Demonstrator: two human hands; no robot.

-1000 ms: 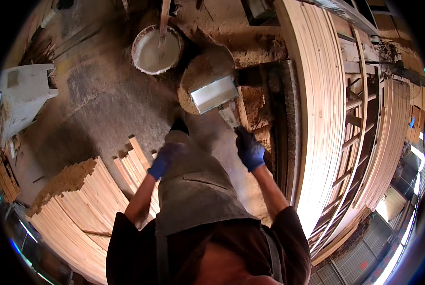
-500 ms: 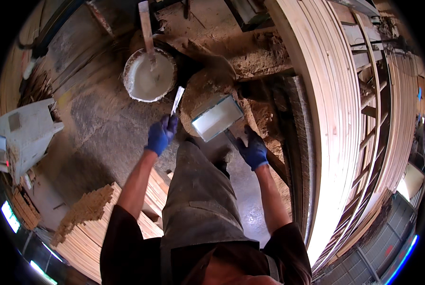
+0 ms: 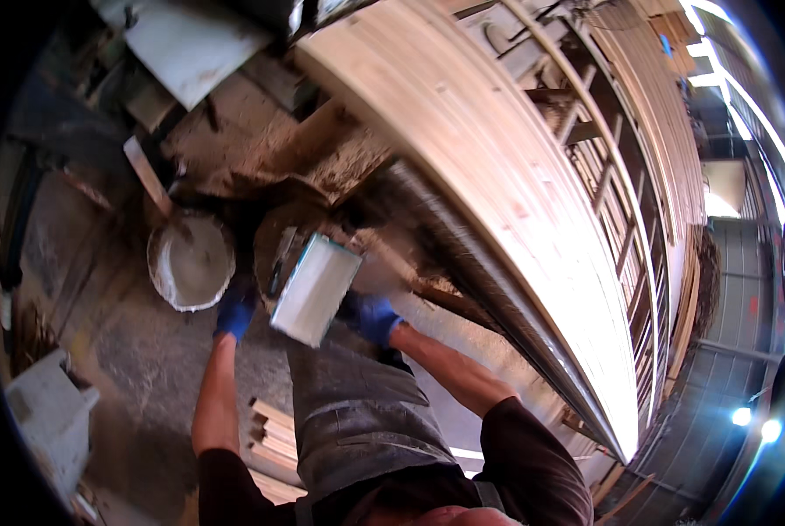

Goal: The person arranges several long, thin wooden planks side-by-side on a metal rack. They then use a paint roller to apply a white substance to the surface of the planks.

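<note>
Both hands [image 3: 375,319] are gloved in blue. The rectangular tray [image 3: 318,289], at centre, is coloured off-white and edged in teal; the bucket [image 3: 160,285], left of centre, is rimmed in white. Pale tan boards [image 3: 489,158], upper right, are streaked lengthwise; the apron [image 3: 348,430], lower centre, is grey-toned.

My left hand [image 3: 236,311] and right hand [image 3: 373,320] wear matt gloves [image 3: 380,323], their weave too blurred to make out. Near them, the tray [image 3: 320,285] has a smooth, pale inside with a soft sheen. The bucket [image 3: 153,274] is rough and crusted around its rim, while the paste [image 3: 197,256] in it looks smooth. The stick [image 3: 147,178] is plain, dull wood. My apron [image 3: 357,425] is matt cloth, creased and scuffed; my sleeves [image 3: 532,451] are dull, dark cloth. The boards [image 3: 497,175] are smooth, bare wood, catching a bright glare low down. The sawdust [image 3: 348,167] is rough and matt, and the floor [image 3: 151,373] looks worn.
</note>
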